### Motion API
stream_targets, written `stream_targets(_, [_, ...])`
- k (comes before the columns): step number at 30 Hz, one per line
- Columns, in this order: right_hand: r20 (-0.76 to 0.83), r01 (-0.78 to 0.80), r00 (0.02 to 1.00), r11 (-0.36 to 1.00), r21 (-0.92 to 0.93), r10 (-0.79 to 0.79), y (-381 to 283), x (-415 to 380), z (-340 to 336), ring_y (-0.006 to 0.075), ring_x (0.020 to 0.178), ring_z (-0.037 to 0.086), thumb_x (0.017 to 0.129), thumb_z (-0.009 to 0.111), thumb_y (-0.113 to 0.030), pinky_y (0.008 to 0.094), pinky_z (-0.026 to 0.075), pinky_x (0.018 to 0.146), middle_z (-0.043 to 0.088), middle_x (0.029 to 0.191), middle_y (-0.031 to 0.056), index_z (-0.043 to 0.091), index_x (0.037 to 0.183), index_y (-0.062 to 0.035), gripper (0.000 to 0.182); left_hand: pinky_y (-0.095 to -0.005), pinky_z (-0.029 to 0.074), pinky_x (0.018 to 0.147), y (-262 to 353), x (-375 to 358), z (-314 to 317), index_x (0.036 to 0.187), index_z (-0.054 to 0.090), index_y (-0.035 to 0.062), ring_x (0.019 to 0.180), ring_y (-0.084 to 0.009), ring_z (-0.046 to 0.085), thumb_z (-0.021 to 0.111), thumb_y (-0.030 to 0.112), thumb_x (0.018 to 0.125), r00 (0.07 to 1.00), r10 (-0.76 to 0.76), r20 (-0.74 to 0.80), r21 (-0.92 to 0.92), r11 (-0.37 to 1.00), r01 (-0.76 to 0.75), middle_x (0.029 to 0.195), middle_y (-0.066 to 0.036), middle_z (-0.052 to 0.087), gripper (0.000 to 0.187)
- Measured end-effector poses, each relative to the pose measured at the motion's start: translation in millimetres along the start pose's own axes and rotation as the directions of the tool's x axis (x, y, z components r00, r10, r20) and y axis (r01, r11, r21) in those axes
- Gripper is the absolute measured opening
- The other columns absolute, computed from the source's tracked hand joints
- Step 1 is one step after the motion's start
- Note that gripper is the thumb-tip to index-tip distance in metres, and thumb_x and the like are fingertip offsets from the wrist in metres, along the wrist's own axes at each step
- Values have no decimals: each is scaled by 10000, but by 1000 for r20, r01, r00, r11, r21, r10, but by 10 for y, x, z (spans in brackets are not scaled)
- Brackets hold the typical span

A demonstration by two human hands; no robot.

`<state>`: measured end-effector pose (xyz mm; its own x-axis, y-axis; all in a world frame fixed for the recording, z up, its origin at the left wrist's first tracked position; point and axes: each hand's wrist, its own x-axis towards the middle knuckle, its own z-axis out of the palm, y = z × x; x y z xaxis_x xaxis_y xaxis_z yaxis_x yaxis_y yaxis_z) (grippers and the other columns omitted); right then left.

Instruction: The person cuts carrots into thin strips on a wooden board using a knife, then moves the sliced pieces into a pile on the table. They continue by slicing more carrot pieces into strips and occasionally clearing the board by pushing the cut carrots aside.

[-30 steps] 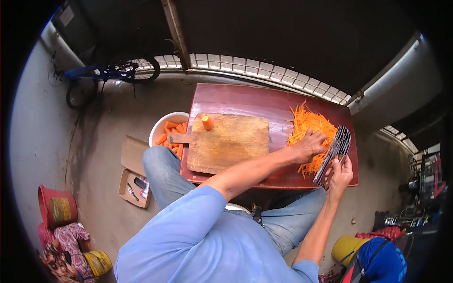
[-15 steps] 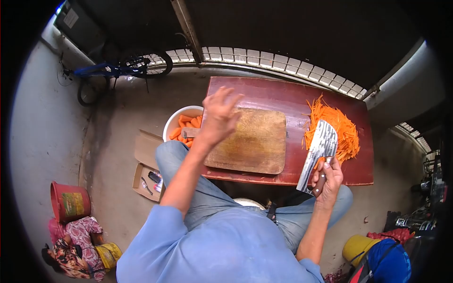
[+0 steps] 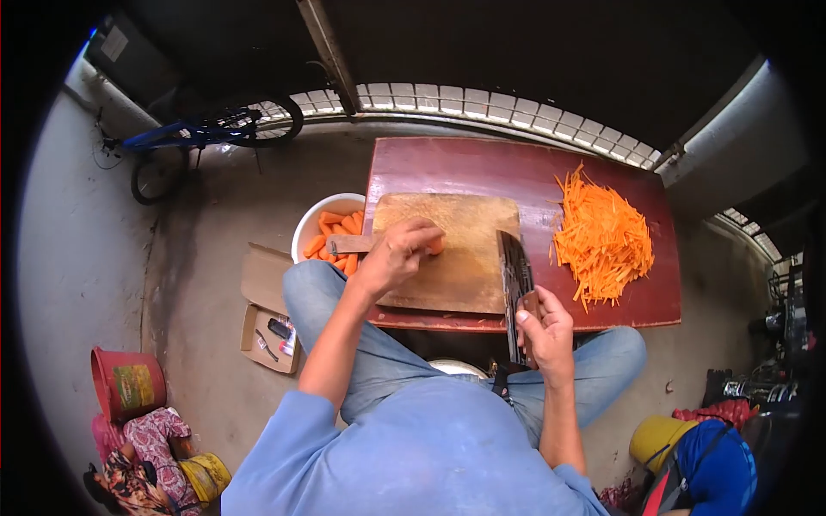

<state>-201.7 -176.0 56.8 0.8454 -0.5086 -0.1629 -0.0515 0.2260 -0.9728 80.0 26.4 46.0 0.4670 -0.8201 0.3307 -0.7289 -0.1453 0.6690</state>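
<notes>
My left hand (image 3: 400, 258) is over the wooden cutting board (image 3: 469, 219), fingers closed round a carrot piece (image 3: 436, 245) whose orange end shows at the fingertips. At the board's right edge, my right hand (image 3: 544, 331) grips the brown handle of a cleaver (image 3: 514, 279), its dark blade seen nearly edge-on. A heap of shredded carrot (image 3: 604, 236) lies on the red table (image 3: 542, 176) to the right. Left of the board, a white bowl (image 3: 303, 230) holds several carrots (image 3: 317, 245), and a wooden handle (image 3: 348, 244) juts over its rim.
An open cardboard box (image 3: 258, 344) with small items is on the floor at left, near a red bucket (image 3: 129, 383). A blue bicycle (image 3: 202, 133) stands behind. Yellow buckets and cloths are at both lower corners, with part of a person at lower left.
My left hand has come down onto the board and now holds a carrot piece. My right hand has moved the cleaver left from the shredded heap to the board's edge, turning the blade edge-on.
</notes>
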Motion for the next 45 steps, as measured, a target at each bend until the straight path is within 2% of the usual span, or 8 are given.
stream_targets(4, [90,-80,992,986,-146,94,40,-110,30,49,738,597,1052,742,-26,223,486,606,714,1063,30,566,1540,96,533,-410,607,1023,114,-114,197,1343,760,3,1253,-356,724,742,-103,936,1000,1,-23,-42,999,-2,1349,-181,720,421])
stream_targets(10, [121,-92,986,978,-186,116,60,-40,215,50,743,595,1062,727,-27,230,494,605,727,1104,46,553,1565,97,546,-412,612,1003,187,-119,400,1403,702,-33,1111,-350,760,778,-59,958,953,-210,-221,-241,958,155,1205,-207,752,452])
stream_targets(16, [51,-46,997,991,-124,52,-227,-146,285,58,689,589,1104,692,-93,243,484,593,688,985,-6,587,1592,14,510,-419,618,1028,286,-248,666,1399,707,-25,1228,-365,764,817,-48,938,963,-42,-266,-213,977,-16,1318,-243,757,475])
stream_targets(17, [43,-98,993,979,-176,107,-202,-150,241,105,735,629,1118,669,-92,281,531,660,687,978,28,586,1582,15,483,-412,623,1002,303,-263,721,1364,725,-19,1180,-373,764,832,-45,935,946,-52,-319,-193,981,-11,1319,-233,744,443])
stream_targets(20, [146,108,988,892,-439,-48,-146,-115,190,177,855,683,1119,665,-91,342,582,806,696,1005,102,576,1559,43,469,-408,632,958,333,-242,688,1324,740,-19,1114,-366,760,837,-37,942,943,-72,-326,-179,984,13,1287,-215,735,395])
stream_targets(24, [167,157,983,840,-519,-80,-279,-125,335,384,1151,752,1115,665,-96,427,571,1017,748,1245,262,573,1537,62,460,-404,635,882,284,-203,681,1278,766,-14,1032,-361,751,848,-54,917,931,22,-363,-113,991,-67,1184,-189,739,372])
stream_targets(39, [216,72,975,834,-547,57,-685,-185,443,504,1069,719,1103,639,-71,510,566,930,720,1177,307,551,1503,52,429,-412,629,790,225,-256,696,1242,782,2,929,-344,756,905,-76,830,905,185,-384,70,983,-171,1099,-163,772,437])
stream_targets(45, [271,231,960,761,-606,-75,-398,150,597,557,1079,697,1091,639,-92,602,554,894,720,1177,329,552,1436,33,377,-415,622,784,208,-252,704,1236,780,3,922,-348,751,904,-80,829,901,178,-396,43,983,-176,1098,-164,770,434])
